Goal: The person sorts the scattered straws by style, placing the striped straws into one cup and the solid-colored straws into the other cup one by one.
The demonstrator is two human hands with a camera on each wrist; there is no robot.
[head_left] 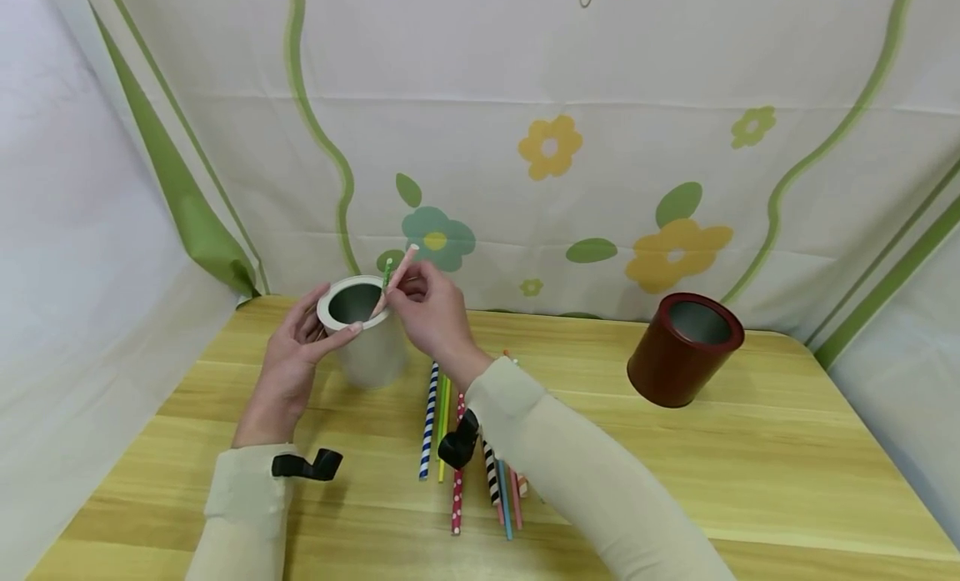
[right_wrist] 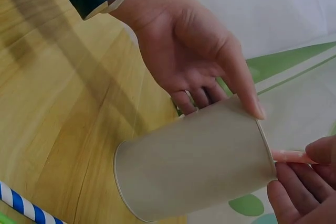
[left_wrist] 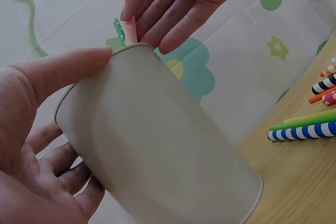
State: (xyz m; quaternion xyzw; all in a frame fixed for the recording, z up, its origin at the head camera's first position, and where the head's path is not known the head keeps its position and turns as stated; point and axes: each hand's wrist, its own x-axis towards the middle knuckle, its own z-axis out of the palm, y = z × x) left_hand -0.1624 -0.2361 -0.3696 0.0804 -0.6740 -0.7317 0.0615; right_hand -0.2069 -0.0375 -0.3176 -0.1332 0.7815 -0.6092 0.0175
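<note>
My left hand point(head_left: 288, 360) grips a white can point(head_left: 372, 356), its thumb at the rim and the fingers round the far side. In the left wrist view the can point(left_wrist: 152, 140) looks tilted. My right hand point(head_left: 437, 310) pinches a pink paper straw point(head_left: 406, 262) between thumb and fingers over the can's right rim. The straw's lower end reaches into the opening, as the right wrist view shows the pink straw point(right_wrist: 290, 156) at the mouth. Beside it a green straw with white dots point(head_left: 387, 272) sticks up from the can.
Several paper straws lie on the wooden table below my right forearm, among them a blue-and-white striped straw point(head_left: 428, 423), a pink dotted straw point(head_left: 457, 506) and a blue straw point(head_left: 506, 506). A dark red can point(head_left: 667, 364) stands at the right. A flowered curtain point(head_left: 480, 147) hangs behind.
</note>
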